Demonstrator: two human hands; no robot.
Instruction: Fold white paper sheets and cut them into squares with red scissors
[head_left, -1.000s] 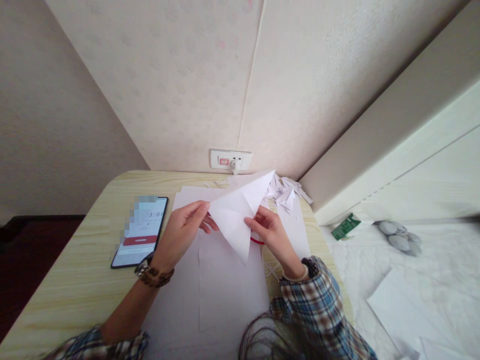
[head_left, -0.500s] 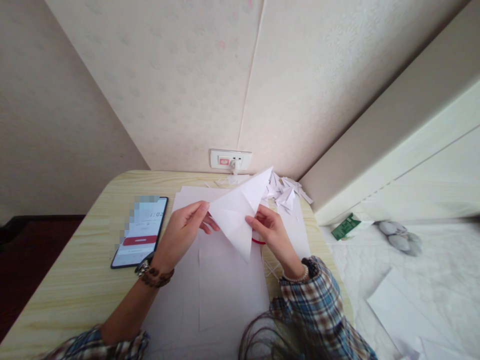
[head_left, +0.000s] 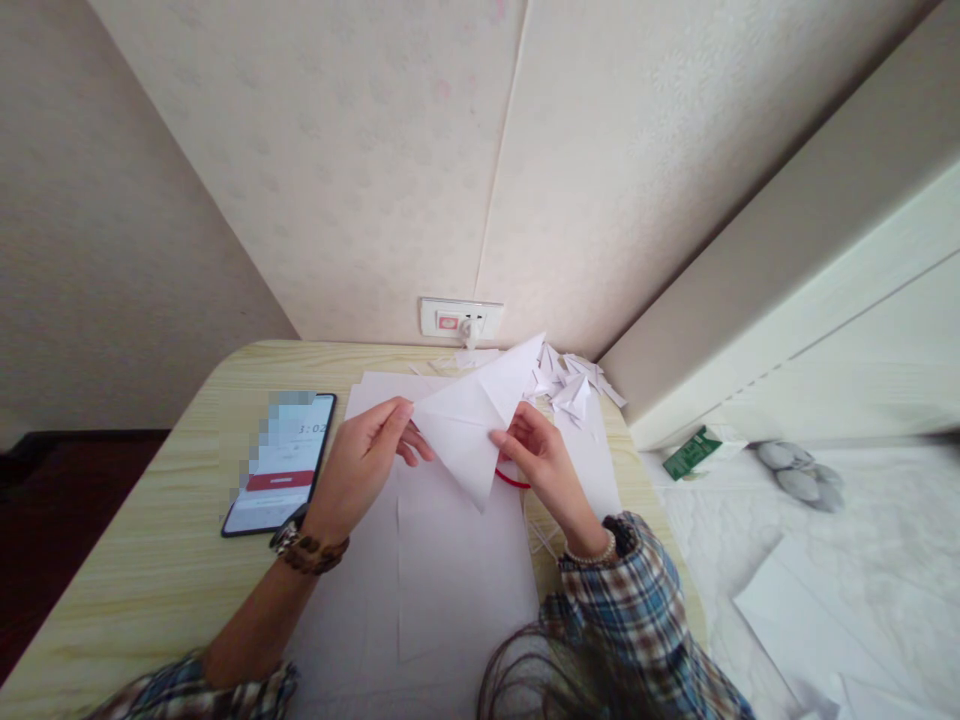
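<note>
A white paper folded into a triangle point(head_left: 471, 420) is held above the table between both hands. My left hand point(head_left: 365, 463) pinches its left corner with thumb and fingers. My right hand point(head_left: 536, 458) grips its right edge, fingers curled behind the sheet. The triangle's far tip points toward the wall and its near tip hangs down over flat white sheets point(head_left: 442, 570) that lie on the wooden table point(head_left: 150, 560). A red loop point(head_left: 512, 481) shows just under my right hand.
A phone point(head_left: 280, 462) with a lit screen lies left of my hands. Several small folded paper pieces point(head_left: 574, 385) are heaped at the table's back right. A wall socket point(head_left: 460, 319) sits behind. A bed with a green box point(head_left: 691, 452), grey object point(head_left: 799, 477) and loose paper point(head_left: 810, 620) is on the right.
The folded paper has tilted and risen slightly, its near tip pulled up and left. Both hands keep their grip and have barely shifted.
</note>
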